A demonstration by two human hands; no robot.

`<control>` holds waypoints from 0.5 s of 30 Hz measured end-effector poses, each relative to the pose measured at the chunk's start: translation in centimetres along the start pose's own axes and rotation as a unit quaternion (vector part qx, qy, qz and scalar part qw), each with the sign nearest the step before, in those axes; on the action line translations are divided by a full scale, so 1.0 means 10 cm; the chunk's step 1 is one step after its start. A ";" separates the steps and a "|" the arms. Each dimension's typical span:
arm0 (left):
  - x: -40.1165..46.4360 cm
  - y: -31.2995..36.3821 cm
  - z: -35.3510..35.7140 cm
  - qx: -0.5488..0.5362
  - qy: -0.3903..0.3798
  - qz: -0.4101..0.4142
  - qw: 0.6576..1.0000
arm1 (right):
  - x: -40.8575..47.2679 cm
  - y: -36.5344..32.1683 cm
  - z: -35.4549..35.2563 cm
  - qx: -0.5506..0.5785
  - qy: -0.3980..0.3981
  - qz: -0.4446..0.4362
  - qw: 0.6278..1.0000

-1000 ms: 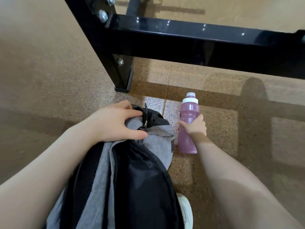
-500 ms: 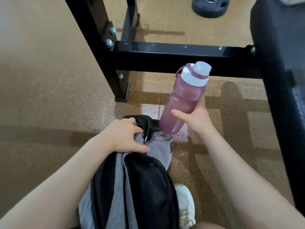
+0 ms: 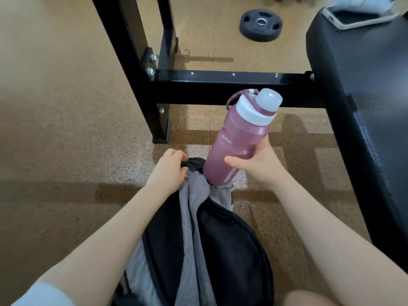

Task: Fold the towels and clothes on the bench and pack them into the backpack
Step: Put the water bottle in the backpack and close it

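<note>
Since a moment ago, my right hand (image 3: 257, 166) has tipped the pink bottle (image 3: 238, 138) lower against the backpack (image 3: 229, 250) mouth. Left hand (image 3: 166, 173) pinches that mouth's black edge; I cannot read the bottle's white lettering.

Gym, by the look of it: speckled tan rubber floor (image 3: 66, 129), black bolted steel rack frame (image 3: 220, 85), round black weight plate (image 3: 261, 25) lying flat on the floor, black padded vinyl workout bench (image 3: 364, 96) at right.

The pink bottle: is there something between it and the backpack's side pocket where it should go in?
Nothing visible blocks it. The right hand holds the pink bottle tilted, its base already at the backpack pocket, which the left hand pulls open.
</note>
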State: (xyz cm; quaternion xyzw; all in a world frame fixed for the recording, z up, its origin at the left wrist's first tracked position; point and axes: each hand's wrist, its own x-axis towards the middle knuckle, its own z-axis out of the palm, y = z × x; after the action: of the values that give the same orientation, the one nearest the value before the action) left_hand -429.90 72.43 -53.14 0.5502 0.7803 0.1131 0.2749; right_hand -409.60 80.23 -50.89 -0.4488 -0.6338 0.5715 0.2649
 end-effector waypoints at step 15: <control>0.31 -0.16 0.01 -0.011 -0.136 -0.010 0.991 | -0.10 0.05 -0.10 0.060 0.033 -0.027 0.997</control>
State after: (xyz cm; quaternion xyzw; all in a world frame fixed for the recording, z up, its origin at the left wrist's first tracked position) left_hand -431.93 74.66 -54.92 0.5499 0.7398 0.0428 0.3854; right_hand -408.14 79.81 -50.99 -0.4332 -0.6012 0.5863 0.3272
